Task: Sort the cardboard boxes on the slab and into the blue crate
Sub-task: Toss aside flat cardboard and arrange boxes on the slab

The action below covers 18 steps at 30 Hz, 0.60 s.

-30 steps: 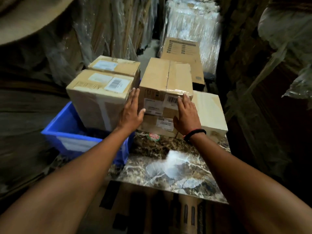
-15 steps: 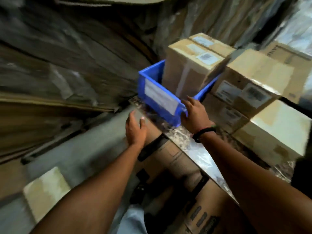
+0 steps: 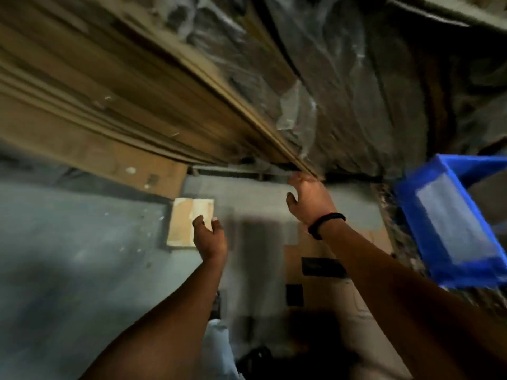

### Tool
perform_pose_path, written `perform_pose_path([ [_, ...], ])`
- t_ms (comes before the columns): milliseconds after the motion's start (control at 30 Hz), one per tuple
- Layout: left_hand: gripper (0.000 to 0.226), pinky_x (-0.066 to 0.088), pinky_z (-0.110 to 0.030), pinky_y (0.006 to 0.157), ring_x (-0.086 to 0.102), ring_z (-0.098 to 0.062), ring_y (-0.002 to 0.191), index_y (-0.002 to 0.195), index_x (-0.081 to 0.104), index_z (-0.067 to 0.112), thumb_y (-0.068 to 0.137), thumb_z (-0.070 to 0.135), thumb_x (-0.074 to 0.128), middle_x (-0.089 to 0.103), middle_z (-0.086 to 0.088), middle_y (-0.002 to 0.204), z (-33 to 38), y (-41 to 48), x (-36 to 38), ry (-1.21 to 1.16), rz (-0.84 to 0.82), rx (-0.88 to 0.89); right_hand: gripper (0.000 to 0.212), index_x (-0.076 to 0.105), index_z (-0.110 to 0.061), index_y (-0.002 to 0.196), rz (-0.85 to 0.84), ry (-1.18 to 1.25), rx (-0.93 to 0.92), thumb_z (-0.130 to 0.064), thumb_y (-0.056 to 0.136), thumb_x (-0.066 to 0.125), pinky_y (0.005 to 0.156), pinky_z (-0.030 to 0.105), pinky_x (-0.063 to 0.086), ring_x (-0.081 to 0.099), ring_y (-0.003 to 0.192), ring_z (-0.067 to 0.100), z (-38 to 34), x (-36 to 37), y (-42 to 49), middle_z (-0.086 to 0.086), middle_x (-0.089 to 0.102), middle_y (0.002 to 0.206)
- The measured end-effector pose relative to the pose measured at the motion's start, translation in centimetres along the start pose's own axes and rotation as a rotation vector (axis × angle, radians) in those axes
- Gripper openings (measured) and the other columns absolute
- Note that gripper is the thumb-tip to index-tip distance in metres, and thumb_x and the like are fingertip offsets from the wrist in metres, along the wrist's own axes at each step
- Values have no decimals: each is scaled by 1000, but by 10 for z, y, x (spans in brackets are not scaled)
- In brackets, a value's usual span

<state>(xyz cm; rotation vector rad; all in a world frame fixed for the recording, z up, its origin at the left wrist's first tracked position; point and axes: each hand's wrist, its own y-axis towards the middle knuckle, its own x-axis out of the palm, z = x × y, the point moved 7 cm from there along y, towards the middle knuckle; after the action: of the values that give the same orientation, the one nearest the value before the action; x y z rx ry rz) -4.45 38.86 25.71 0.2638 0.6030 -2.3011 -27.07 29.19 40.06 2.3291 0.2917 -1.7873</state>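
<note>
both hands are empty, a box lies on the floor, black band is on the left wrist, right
No: the head view shows the band on the right wrist. The left hand and right hand are empty; the box lies on the floor.

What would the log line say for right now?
left hand: open, by cardboard box on floor | right hand: open, holding nothing | blue crate: far right

Blue crate (image 3: 452, 267) at 3 o'clock smooth plastic, box (image 3: 189, 220) nr ctr matt cardboard, floor (image 3: 82, 256) at 8 o'clock rough concrete, wrap (image 3: 356, 91) at 1 o'clock glossy film.
</note>
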Motion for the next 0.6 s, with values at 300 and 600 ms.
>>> perform_pose_path([
  [300, 43, 41, -38, 98, 55, -36, 120, 131, 50, 2, 99, 31, 54, 58, -21, 130, -66, 116, -75, -288, 350, -439, 38, 60, -12, 127, -250, 44, -269, -25, 91, 60, 101, 35, 44, 55, 120, 22, -158, 119, 131, 7, 60, 129],
  [600, 64, 45, -56, 100, 51, -51, 116, 128, 45, -11, 96, 44, 54, 48, -37, 131, -216, 263, 12, -488, 365, -755, 39, 58, -10, 127, -453, 47, -331, -22, 90, 61, 104, 37, 43, 53, 123, 24, -206, 340, 265, 8, 58, 132],
])
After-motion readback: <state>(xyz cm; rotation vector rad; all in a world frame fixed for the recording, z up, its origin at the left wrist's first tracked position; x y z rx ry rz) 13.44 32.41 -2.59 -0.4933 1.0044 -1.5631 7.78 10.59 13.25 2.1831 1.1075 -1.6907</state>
